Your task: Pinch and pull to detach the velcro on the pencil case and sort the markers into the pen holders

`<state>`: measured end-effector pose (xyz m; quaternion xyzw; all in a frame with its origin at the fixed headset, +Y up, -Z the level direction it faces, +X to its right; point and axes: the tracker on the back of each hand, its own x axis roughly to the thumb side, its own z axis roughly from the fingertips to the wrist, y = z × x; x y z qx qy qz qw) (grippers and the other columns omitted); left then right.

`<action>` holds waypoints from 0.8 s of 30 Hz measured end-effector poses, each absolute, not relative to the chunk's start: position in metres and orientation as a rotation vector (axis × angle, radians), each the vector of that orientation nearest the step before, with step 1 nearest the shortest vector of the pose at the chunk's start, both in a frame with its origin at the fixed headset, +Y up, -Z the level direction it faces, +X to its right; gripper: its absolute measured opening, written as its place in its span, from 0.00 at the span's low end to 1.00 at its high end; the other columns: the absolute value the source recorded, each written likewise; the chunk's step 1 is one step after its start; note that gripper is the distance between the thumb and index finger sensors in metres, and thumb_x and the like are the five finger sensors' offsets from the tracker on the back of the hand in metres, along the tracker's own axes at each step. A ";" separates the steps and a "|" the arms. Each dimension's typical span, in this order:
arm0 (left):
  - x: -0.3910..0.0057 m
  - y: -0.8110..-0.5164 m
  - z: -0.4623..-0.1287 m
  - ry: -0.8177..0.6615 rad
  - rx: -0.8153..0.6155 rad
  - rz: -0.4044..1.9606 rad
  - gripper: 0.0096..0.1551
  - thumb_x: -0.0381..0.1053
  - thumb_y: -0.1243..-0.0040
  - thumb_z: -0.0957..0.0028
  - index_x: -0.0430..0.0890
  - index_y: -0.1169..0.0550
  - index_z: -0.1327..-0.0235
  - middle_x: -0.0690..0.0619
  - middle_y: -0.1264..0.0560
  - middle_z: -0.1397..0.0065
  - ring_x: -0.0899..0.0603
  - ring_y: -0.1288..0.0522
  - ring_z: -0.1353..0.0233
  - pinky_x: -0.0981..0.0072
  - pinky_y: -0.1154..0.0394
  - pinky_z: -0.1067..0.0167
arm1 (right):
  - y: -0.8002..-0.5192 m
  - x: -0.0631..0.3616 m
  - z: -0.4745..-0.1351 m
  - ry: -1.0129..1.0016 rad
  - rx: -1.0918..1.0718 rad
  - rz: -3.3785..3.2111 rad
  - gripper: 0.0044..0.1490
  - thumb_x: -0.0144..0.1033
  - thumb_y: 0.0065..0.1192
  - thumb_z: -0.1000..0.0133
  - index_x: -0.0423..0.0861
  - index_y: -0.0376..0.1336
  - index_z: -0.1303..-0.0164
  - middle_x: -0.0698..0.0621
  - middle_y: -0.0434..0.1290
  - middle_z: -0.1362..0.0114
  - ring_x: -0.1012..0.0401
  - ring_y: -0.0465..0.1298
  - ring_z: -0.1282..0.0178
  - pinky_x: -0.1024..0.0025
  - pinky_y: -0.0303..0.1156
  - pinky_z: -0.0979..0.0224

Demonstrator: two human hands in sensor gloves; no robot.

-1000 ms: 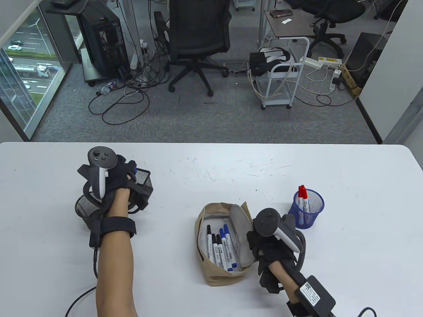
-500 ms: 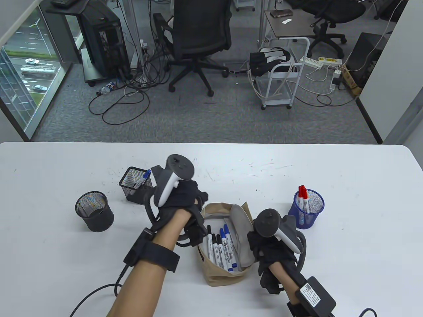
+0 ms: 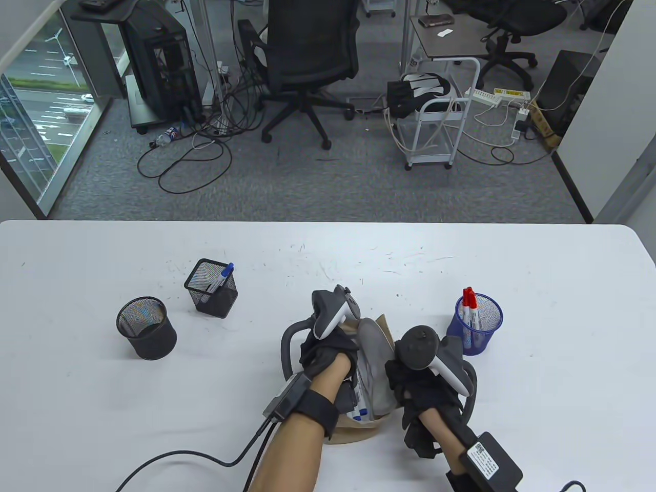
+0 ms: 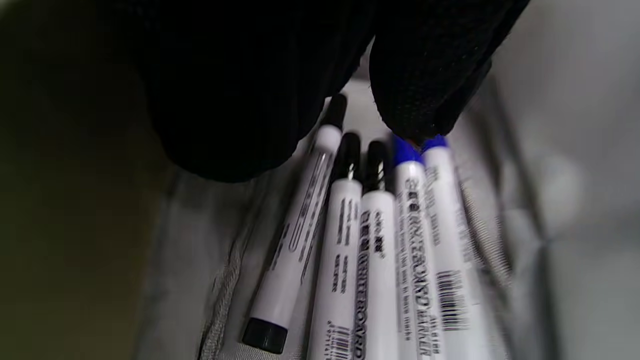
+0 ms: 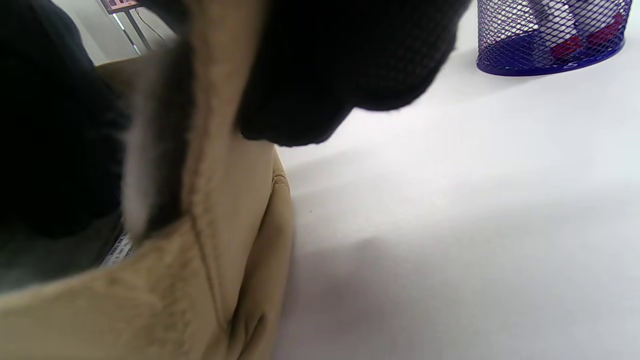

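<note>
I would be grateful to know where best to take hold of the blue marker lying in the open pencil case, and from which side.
Probably by its capped end, from above. The blue marker lies flat, packed against its neighbours in the pencil case, so its sides offer little room. The cap end sits right under the left hand's fingertips; pinching there and tilting it up looks easiest.

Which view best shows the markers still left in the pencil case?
Left wrist view: the markers fill the frame, three black-capped, two blue-capped, side by side under the left hand. Table view shows only blue ends beside that hand. Right wrist view shows only a sliver of label.
</note>
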<state>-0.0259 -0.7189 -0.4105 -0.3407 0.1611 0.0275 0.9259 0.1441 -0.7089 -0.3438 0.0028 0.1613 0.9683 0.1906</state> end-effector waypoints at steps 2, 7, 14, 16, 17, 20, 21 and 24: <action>-0.024 -0.731 -0.414 0.356 -0.707 0.024 0.45 0.58 0.21 0.55 0.34 0.21 0.30 0.39 0.13 0.38 0.39 0.09 0.46 0.64 0.08 0.59 | -0.709 0.145 -0.345 0.460 0.007 2.713 0.36 0.37 0.69 0.43 0.32 0.64 0.30 0.41 0.85 0.46 0.60 0.86 0.73 0.71 0.82 0.68; -0.017 -0.740 -0.420 0.376 -0.713 -0.075 0.46 0.59 0.19 0.59 0.39 0.20 0.30 0.46 0.11 0.41 0.43 0.08 0.48 0.66 0.08 0.57 | -0.710 0.146 -0.344 0.457 0.008 2.710 0.36 0.37 0.69 0.43 0.32 0.64 0.30 0.41 0.85 0.46 0.60 0.86 0.73 0.71 0.82 0.68; -0.024 -0.741 -0.418 0.359 -0.723 -0.009 0.50 0.60 0.19 0.60 0.39 0.23 0.27 0.52 0.10 0.46 0.47 0.09 0.54 0.67 0.10 0.60 | -0.711 0.145 -0.344 0.436 0.020 2.702 0.36 0.37 0.69 0.44 0.32 0.64 0.30 0.41 0.85 0.46 0.60 0.86 0.73 0.71 0.82 0.68; -0.024 -0.737 -0.416 0.336 -0.698 0.022 0.49 0.60 0.19 0.61 0.40 0.22 0.27 0.52 0.10 0.47 0.47 0.09 0.55 0.67 0.10 0.61 | -0.711 0.145 -0.344 0.427 0.020 2.711 0.36 0.37 0.69 0.44 0.32 0.64 0.30 0.41 0.85 0.46 0.60 0.86 0.73 0.71 0.82 0.69; -0.024 -0.732 -0.415 0.318 -0.684 0.052 0.49 0.61 0.19 0.60 0.41 0.23 0.27 0.52 0.10 0.47 0.47 0.09 0.55 0.67 0.10 0.61 | -0.711 0.145 -0.343 0.424 0.018 2.716 0.36 0.37 0.69 0.44 0.32 0.64 0.30 0.41 0.85 0.46 0.60 0.86 0.74 0.71 0.82 0.69; -0.032 -0.703 -0.414 0.254 -0.600 0.228 0.47 0.60 0.20 0.60 0.43 0.22 0.27 0.53 0.09 0.47 0.47 0.08 0.56 0.67 0.10 0.62 | -0.711 0.144 -0.343 0.417 0.022 2.715 0.35 0.36 0.70 0.44 0.32 0.64 0.30 0.41 0.85 0.46 0.60 0.86 0.74 0.71 0.82 0.69; -0.041 -0.689 -0.416 0.264 -0.584 0.330 0.46 0.60 0.20 0.59 0.44 0.23 0.27 0.53 0.09 0.46 0.47 0.09 0.56 0.66 0.11 0.61 | -0.711 0.145 -0.343 0.417 0.021 2.710 0.35 0.37 0.70 0.44 0.32 0.64 0.30 0.41 0.85 0.46 0.60 0.86 0.74 0.71 0.82 0.69; -0.068 -0.655 -0.419 0.297 -0.510 0.508 0.44 0.59 0.20 0.58 0.44 0.22 0.28 0.52 0.09 0.46 0.47 0.09 0.57 0.65 0.11 0.62 | -0.711 0.145 -0.343 0.417 0.021 2.708 0.36 0.36 0.70 0.44 0.32 0.64 0.30 0.41 0.85 0.46 0.60 0.86 0.74 0.70 0.82 0.69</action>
